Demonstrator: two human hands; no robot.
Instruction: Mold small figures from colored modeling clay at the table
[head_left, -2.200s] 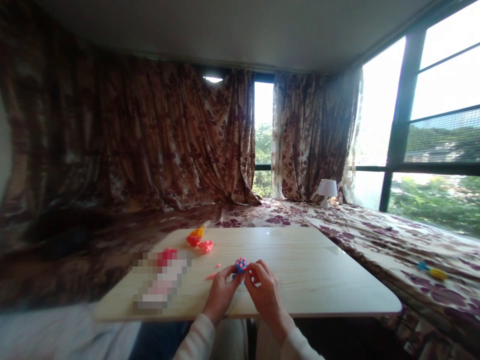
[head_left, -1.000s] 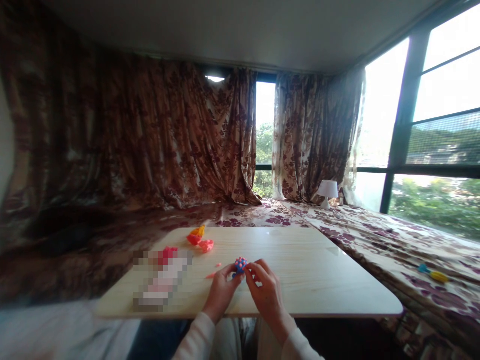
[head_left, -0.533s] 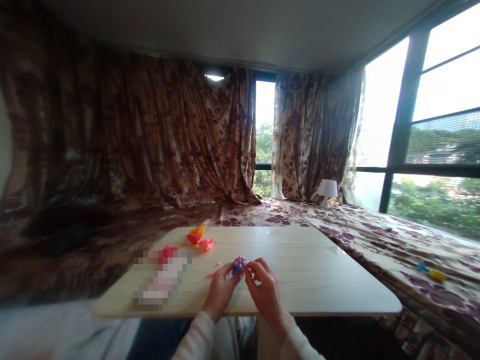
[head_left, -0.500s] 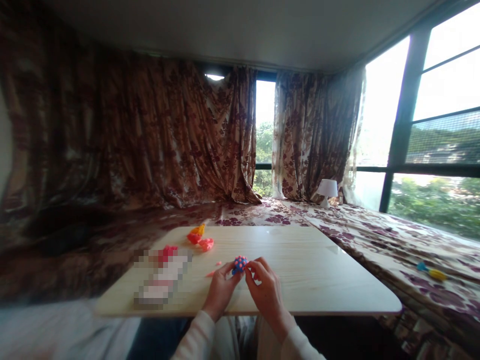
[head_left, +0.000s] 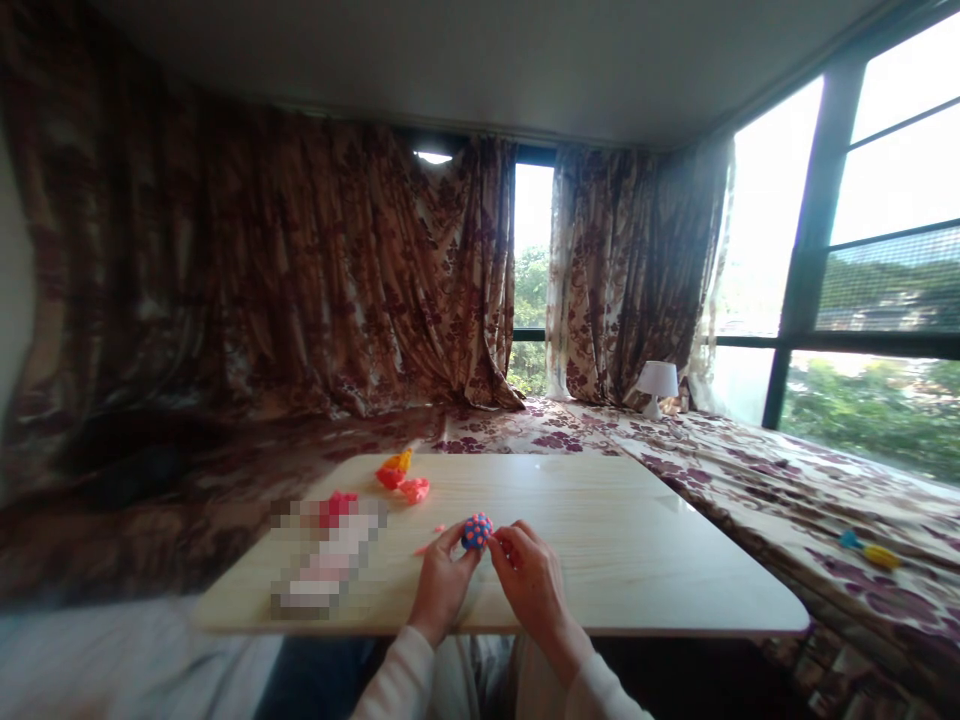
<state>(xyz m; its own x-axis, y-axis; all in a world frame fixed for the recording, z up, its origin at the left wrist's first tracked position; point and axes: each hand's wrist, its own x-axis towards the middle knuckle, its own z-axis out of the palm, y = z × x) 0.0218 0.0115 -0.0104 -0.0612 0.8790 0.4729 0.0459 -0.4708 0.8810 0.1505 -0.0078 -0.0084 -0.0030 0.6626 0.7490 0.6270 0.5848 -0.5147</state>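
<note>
A small blue clay ball dotted with pink [head_left: 477,531] is held just above the pale wooden table [head_left: 637,560] near its front edge. My left hand [head_left: 441,585] pinches the ball from the left with thumb and fingertips. My right hand [head_left: 531,585] is curled beside it on the right, its fingertips pinched on something small and red that I cannot make out, touching the ball's side. Both wrists wear white sleeves.
Orange and pink clay lumps [head_left: 401,480] lie at the table's far left. A pink scrap [head_left: 424,548] lies left of my hands, beside a blurred patch with a red piece [head_left: 335,505]. A white lamp [head_left: 656,385] and a blue-yellow tool [head_left: 868,548] rest on the patterned bedding.
The ball has risen slightly between my fingers and my hands have barely shifted. The view has drifted a little.
</note>
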